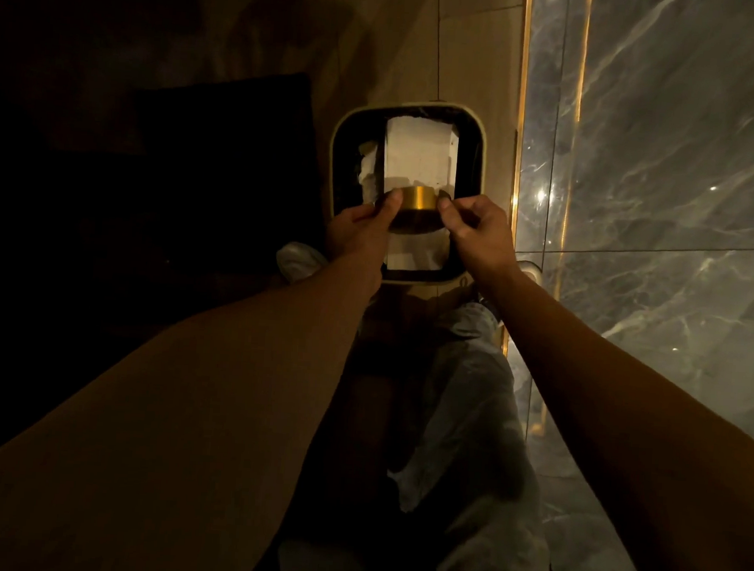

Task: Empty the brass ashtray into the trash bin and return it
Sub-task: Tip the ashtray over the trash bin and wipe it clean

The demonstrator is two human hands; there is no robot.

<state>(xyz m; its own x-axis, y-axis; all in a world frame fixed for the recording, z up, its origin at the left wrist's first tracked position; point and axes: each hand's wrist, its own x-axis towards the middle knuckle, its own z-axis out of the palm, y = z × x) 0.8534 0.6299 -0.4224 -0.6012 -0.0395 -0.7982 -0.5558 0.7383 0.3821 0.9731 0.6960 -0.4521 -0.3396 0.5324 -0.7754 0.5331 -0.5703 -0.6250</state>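
Observation:
The round brass ashtray (418,198) hangs tipped on its side above the open trash bin (480,159), its golden wall facing me. My left hand (361,231) pinches its left edge and my right hand (476,227) pinches its right edge. The square bin has a pale rim and a dark liner, and white paper or card (418,151) lies inside it. Whether anything is still in the ashtray is hidden from me.
A grey marble wall (660,170) with a lit gold strip (521,95) rises close on the right. Dark furniture (152,183) fills the left. The bin stands on beige floor tiles (425,45). My legs in grey trousers (469,401) are below.

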